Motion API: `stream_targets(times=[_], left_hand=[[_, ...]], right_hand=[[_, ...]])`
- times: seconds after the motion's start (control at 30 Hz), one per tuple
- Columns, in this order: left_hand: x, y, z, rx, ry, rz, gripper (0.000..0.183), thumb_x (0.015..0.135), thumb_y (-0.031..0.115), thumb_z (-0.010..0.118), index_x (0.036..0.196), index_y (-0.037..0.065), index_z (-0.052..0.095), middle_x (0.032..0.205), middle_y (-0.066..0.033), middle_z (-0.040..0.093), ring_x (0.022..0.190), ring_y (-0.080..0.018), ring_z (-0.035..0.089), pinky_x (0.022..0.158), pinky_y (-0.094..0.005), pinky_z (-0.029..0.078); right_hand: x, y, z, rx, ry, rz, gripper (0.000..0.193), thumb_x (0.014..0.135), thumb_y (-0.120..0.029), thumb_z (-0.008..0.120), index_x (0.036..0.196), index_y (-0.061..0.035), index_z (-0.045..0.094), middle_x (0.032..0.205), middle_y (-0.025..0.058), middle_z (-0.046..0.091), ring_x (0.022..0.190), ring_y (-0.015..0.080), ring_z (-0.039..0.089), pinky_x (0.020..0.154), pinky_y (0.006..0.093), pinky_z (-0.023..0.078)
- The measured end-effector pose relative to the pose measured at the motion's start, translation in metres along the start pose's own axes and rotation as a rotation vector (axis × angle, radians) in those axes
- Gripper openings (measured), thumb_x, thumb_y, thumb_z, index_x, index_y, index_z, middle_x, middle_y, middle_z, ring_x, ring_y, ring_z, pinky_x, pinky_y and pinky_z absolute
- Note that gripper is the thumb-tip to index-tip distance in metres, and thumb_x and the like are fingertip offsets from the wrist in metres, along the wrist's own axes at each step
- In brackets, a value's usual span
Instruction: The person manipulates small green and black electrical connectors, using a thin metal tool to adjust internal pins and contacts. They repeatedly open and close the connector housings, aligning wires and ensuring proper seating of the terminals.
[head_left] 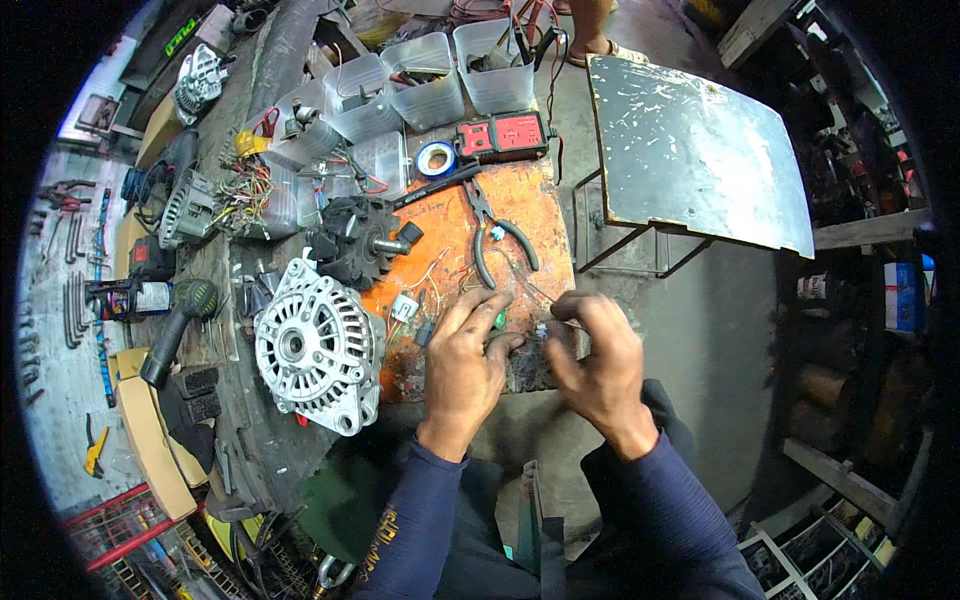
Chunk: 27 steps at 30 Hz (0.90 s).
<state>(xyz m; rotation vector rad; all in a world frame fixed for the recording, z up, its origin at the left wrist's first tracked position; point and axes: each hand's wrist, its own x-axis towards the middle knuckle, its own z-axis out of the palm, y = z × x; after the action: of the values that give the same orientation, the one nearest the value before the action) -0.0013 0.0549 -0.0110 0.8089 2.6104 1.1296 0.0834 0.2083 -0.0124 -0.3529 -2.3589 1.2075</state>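
Note:
Over the near edge of an orange, worn work board (537, 210), my two hands are close together. My left hand (466, 365) has curled fingers, with a small green piece (500, 320) between thumb and fingers; whether it grips this is unclear. My right hand (603, 370) is closed in a pinch, and a thin wire (527, 283) runs to its fingertips. A small pale piece (541, 330) shows beside its thumb. Beyond the hands lie dark-handled pliers (482, 210). Left of my left hand are a grey plug connector (404, 308) with wires and a silver alternator housing (308, 345).
Clear plastic bins (425, 100) with parts line the far side. Near them lie a red tester (503, 135), a tape roll (436, 159) and a black alternator part (355, 240). A power drill (185, 320) is at left; a grey-topped table (700, 150) stands right. Another person's foot (605, 48) shows beyond.

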Motion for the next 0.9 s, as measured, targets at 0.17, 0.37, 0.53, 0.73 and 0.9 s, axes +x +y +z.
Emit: stream_targets(times=[0.17, 0.37, 0.53, 0.73, 0.9], left_hand=[[0.007, -0.009, -0.008, 0.064, 0.041, -0.008, 0.047, 0.077, -0.008, 0.079, 0.121, 0.005, 0.074, 0.12, -0.0152, 0.072, 0.111, -0.0328, 0.071, 0.096, -0.0384, 0.057], [-0.013, 0.03, -0.036, -0.321, 0.195, 0.021, 0.035, 0.079, 0.001, 0.085, 0.112, 0.001, 0.075, 0.117, -0.0142, 0.075, 0.107, -0.0285, 0.071, 0.093, -0.0386, 0.056], [-0.028, 0.053, -0.049, -0.166, 0.252, 0.027, 0.039, 0.073, 0.008, 0.093, 0.108, 0.004, 0.076, 0.109, -0.0109, 0.078, 0.099, -0.0283, 0.072, 0.087, -0.0376, 0.053], [-0.045, 0.061, -0.059, -0.146, 0.298, 0.068, 0.038, 0.07, 0.011, 0.094, 0.104, 0.007, 0.078, 0.106, -0.0084, 0.079, 0.097, -0.0253, 0.071, 0.087, -0.0357, 0.05], [-0.054, 0.066, -0.068, -0.161, 0.297, 0.076, 0.036, 0.07, 0.012, 0.093, 0.102, 0.009, 0.078, 0.104, -0.0071, 0.079, 0.094, -0.0213, 0.071, 0.084, -0.0333, 0.048]], right_hand=[[-0.013, -0.005, -0.017, 0.247, -0.008, 0.367, 0.007, 0.101, 0.002, 0.061, 0.108, 0.0013, 0.06, 0.091, 0.0008, 0.063, 0.082, 0.0079, 0.061, 0.072, 0.0258, 0.051], [-0.006, -0.06, -0.039, 0.47, 0.097, 0.591, 0.011, 0.086, -0.005, 0.074, 0.095, -0.0014, 0.068, 0.082, 0.0079, 0.063, 0.078, 0.022, 0.058, 0.088, 0.0386, 0.044], [-0.011, -0.079, -0.049, 0.324, 0.068, 0.299, 0.012, 0.084, 0.0, 0.076, 0.092, 0.0013, 0.068, 0.078, 0.0071, 0.062, 0.066, 0.0142, 0.055, 0.059, 0.0271, 0.043], [-0.009, -0.101, -0.056, 0.211, -0.009, 0.0, 0.016, 0.08, 0.003, 0.078, 0.094, 0.0033, 0.069, 0.077, 0.0096, 0.066, 0.061, 0.02, 0.057, 0.055, 0.0321, 0.045], [-0.009, -0.114, -0.054, 0.217, -0.032, -0.019, 0.02, 0.078, 0.004, 0.08, 0.095, 0.0029, 0.071, 0.074, 0.0093, 0.066, 0.057, 0.0206, 0.057, 0.052, 0.032, 0.046]])
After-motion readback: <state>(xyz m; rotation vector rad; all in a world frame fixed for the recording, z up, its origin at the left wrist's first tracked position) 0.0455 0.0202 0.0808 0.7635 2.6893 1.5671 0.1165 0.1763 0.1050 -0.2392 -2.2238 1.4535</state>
